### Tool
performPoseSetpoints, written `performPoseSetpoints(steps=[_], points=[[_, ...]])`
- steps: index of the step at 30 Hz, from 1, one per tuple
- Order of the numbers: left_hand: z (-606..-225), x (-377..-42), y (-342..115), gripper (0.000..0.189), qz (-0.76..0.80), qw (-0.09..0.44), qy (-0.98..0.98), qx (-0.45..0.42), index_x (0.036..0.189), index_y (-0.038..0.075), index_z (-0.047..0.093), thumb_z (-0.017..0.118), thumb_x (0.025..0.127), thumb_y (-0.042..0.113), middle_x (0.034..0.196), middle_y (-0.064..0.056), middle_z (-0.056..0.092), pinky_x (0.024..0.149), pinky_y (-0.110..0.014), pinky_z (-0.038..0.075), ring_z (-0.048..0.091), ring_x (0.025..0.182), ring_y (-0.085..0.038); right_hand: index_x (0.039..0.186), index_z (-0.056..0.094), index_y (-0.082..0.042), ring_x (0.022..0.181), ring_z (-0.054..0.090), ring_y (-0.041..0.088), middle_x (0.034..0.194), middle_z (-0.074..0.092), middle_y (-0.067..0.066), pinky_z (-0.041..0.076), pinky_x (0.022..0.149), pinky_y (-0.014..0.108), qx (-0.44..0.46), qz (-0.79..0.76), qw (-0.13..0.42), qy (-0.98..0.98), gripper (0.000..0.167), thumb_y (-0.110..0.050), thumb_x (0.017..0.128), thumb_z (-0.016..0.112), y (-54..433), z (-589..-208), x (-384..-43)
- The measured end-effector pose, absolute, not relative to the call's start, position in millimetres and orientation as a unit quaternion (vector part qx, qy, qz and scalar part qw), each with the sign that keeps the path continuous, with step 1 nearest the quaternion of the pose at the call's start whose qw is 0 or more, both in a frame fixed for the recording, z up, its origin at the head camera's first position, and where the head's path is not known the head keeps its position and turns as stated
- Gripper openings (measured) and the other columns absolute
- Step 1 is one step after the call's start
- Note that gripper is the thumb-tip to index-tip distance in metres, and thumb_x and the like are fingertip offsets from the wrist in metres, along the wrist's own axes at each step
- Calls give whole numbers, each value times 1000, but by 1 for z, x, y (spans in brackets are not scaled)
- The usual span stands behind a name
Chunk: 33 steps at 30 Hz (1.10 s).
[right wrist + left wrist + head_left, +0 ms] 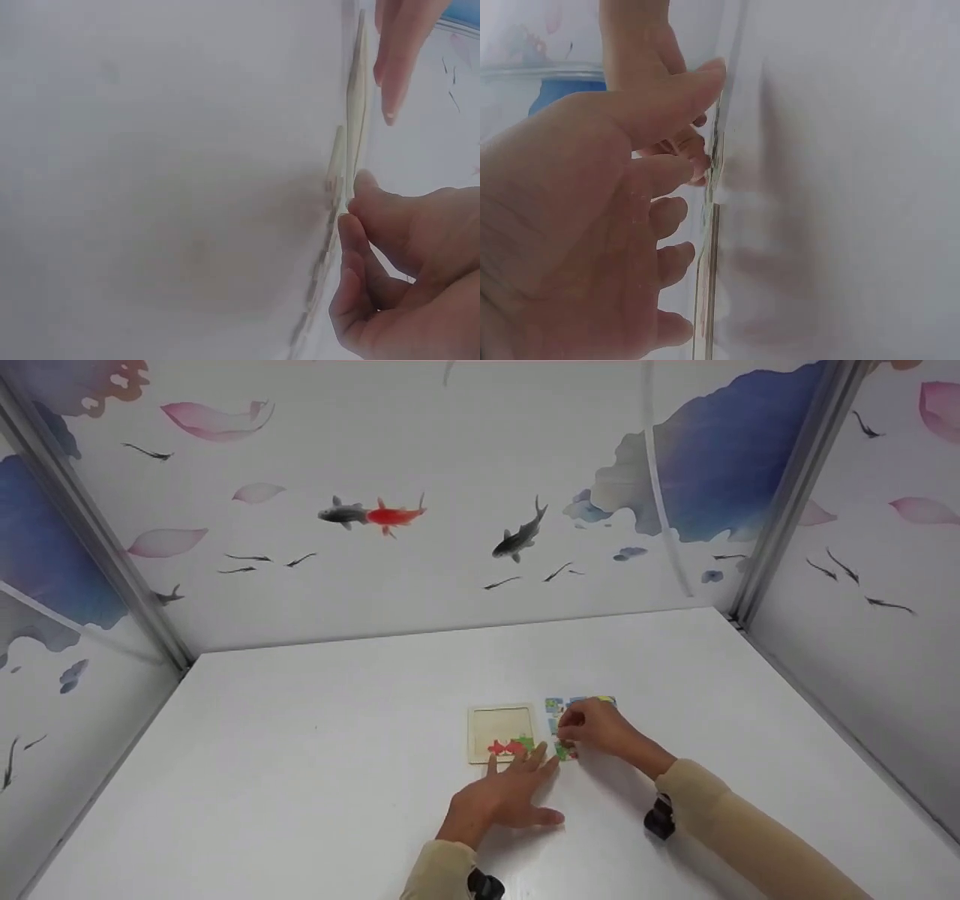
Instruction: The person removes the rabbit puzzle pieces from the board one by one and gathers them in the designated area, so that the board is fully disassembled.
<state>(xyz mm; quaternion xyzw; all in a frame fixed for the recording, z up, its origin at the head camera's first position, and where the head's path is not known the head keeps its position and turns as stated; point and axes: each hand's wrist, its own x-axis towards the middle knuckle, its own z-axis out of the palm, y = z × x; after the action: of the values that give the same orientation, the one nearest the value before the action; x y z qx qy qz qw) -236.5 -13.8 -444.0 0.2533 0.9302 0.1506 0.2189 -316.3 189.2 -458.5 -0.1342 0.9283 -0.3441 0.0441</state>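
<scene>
A shallow square wooden puzzle tray (491, 724) lies flat on the table, with a few red and green pieces (506, 747) along its near side. My left hand (504, 796) is spread over the tray's near right corner, fingertips at the rim and thumb pointing right. Just right of the tray, my right hand (598, 727) bends over a group of colourful flat puzzle pieces (554, 705) and hides part of them. Its thumb and index finger (360, 225) pinch a thin puzzle piece close over the group, its picture hidden by the fingers.
The white table (285, 757) reaches back to a white wall (450, 577) printed with fish and petals. Grey metal posts (795, 487) stand at the back corners. Black wrist cameras (660, 816) sit at both beige sleeve cuffs.
</scene>
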Motion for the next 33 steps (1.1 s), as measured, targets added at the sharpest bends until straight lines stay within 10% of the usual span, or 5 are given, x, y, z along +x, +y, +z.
performPoseSetpoints(steps=[33], points=[[-450,-244,-15,89,139,245,927,246,161,23,22,60,91,63,171,0,7,126,-59,7,4,159,-16,105,76,-6,87,61,13,102,74,8,53,81,31,-212,-357,148,898,16,-15,96,67,140,-448,-342]])
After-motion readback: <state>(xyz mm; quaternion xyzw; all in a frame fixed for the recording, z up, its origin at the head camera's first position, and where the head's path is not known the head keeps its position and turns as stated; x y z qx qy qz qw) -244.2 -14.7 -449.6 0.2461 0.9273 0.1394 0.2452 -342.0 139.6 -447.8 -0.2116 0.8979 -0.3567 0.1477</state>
